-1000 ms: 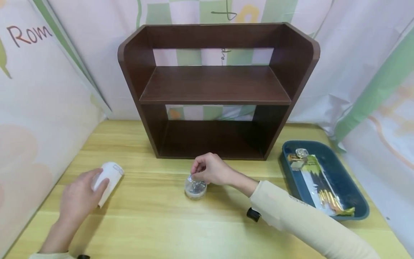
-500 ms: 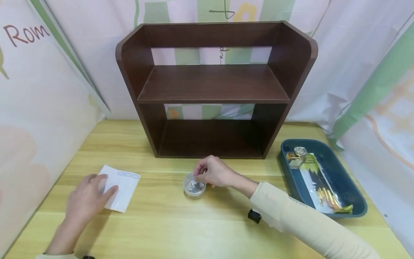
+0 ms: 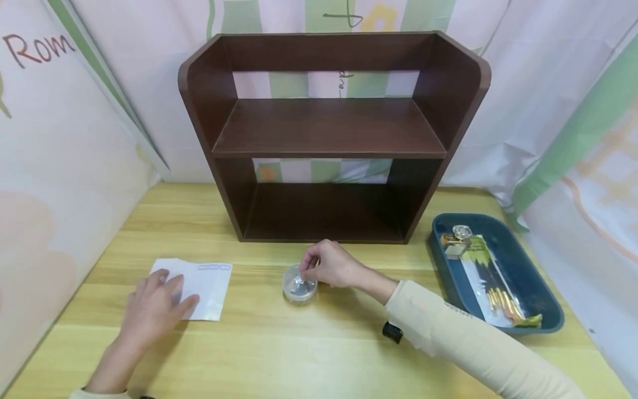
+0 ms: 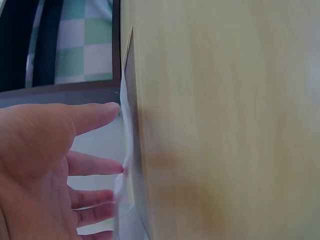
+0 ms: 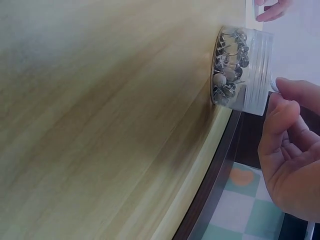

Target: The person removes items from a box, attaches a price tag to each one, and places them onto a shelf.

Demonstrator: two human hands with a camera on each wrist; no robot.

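My left hand (image 3: 152,310) lies over a white sheet of paper (image 3: 211,293) on the left of the table, fingers spread, thumb and fingertips touching it. Three small outlined boxes run along the sheet's far edge. In the left wrist view the paper (image 4: 128,100) stands a little off the wood at one end. My right hand (image 3: 331,264) is at the top of a small round clear jar (image 3: 299,293). Thumb and forefinger pinch a small shiny piece (image 5: 274,86) there; its kind is too small to tell. Metal thumbtacks (image 5: 230,75) fill the jar's lower part.
A dark brown two-tier shelf (image 3: 329,156) stands behind the jar. To the right, a dark teal tray (image 3: 535,277) holds a glass bottle (image 3: 456,244) with gold parts and a packet of paintbrushes (image 3: 493,282). Printed cloth (image 3: 65,166) hangs around the table.
The white paper has gone from curled up in my left hand to spread on the table, shifting right with the hand. My right hand stays at the jar, pinching the small piece.
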